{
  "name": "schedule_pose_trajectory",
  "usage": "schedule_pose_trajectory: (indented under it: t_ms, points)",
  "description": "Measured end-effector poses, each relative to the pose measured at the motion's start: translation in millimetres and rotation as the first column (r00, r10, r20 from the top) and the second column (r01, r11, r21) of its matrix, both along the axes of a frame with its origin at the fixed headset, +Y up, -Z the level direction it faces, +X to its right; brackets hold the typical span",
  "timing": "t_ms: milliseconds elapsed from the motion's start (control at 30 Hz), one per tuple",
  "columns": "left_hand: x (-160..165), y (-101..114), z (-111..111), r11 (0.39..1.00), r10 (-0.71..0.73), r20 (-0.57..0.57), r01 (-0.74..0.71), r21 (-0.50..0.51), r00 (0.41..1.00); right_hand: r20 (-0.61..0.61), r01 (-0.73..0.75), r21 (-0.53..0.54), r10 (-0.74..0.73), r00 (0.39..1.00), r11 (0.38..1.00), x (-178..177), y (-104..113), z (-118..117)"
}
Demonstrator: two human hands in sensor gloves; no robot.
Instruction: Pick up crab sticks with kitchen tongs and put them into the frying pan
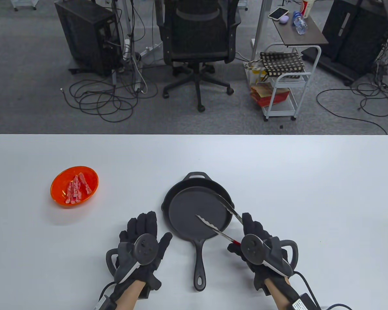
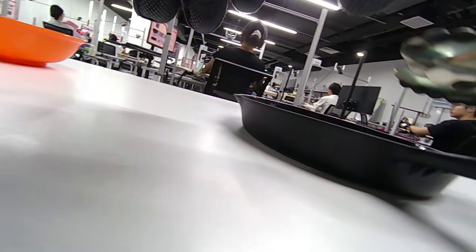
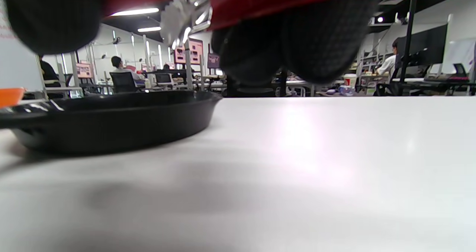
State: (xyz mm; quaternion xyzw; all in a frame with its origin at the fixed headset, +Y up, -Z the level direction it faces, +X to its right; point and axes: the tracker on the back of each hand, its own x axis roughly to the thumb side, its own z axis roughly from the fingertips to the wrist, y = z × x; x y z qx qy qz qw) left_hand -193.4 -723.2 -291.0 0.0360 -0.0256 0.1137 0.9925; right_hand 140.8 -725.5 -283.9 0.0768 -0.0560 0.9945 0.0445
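Note:
Several pink-and-white crab sticks (image 1: 76, 189) lie in an orange bowl (image 1: 59, 184) at the table's left; the bowl's rim (image 2: 29, 40) shows in the left wrist view. A black cast-iron frying pan (image 1: 187, 206) sits at the centre with nothing in it, its handle pointing toward me. My right hand (image 1: 250, 231) grips metal kitchen tongs (image 1: 220, 214) with red handles; their two arms are spread apart over the pan's right side. My left hand (image 1: 145, 226) lies flat on the table just left of the pan, fingers straight, holding nothing.
The pan's wall (image 2: 327, 144) fills the right of the left wrist view and the pan (image 3: 111, 122) the left of the right wrist view. White table (image 1: 310, 193) stretches to the right. Beyond its far edge stand an office chair (image 1: 199, 38) and a white cart (image 1: 283, 80).

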Motion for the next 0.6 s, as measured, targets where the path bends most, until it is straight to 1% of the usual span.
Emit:
schedule_pose_trajectory:
  t_ms: [100, 167, 267, 300, 367, 400, 533, 600]
  points:
    - [-17, 6, -8, 0.999, -0.046, -0.031, 0.045, -0.013, 0.998, -0.003, -0.001, 0.003, 0.001, 1.000, 1.000, 0, 0, 0]
    - [-37, 11, -16, 0.998, -0.066, -0.087, 0.066, -0.010, 0.994, -0.007, 0.009, 0.007, -0.009, 1.000, 1.000, -1, 1, 1]
    - [-76, 19, -34, 0.997, -0.069, -0.193, 0.061, -0.045, 0.979, -0.006, 0.000, 0.014, 0.000, 1.000, 1.000, -1, 3, 2]
    - [-85, 21, -38, 0.997, -0.070, -0.213, 0.061, -0.050, 0.975, -0.005, 0.000, 0.013, 0.000, 1.000, 1.000, 0, 3, 1]
    - [-112, 29, -49, 0.998, -0.062, -0.278, 0.052, -0.042, 0.959, -0.005, 0.004, 0.009, -0.004, 1.000, 1.000, 0, 3, 1]
    - [-119, 31, -53, 0.998, -0.059, -0.300, 0.049, -0.039, 0.952, -0.005, 0.004, 0.008, -0.004, 1.000, 1.000, 0, 3, 2]
    - [-167, 43, -76, 0.998, -0.059, -0.424, 0.042, -0.048, 0.904, -0.019, -0.026, 0.008, 0.026, 0.999, 1.000, -5, 5, 5]
    - [-185, 48, -85, 0.998, 0.000, -0.479, -0.033, -0.061, 0.878, -0.022, -0.026, 0.013, 0.027, 0.999, 1.000, -8, 6, 6]
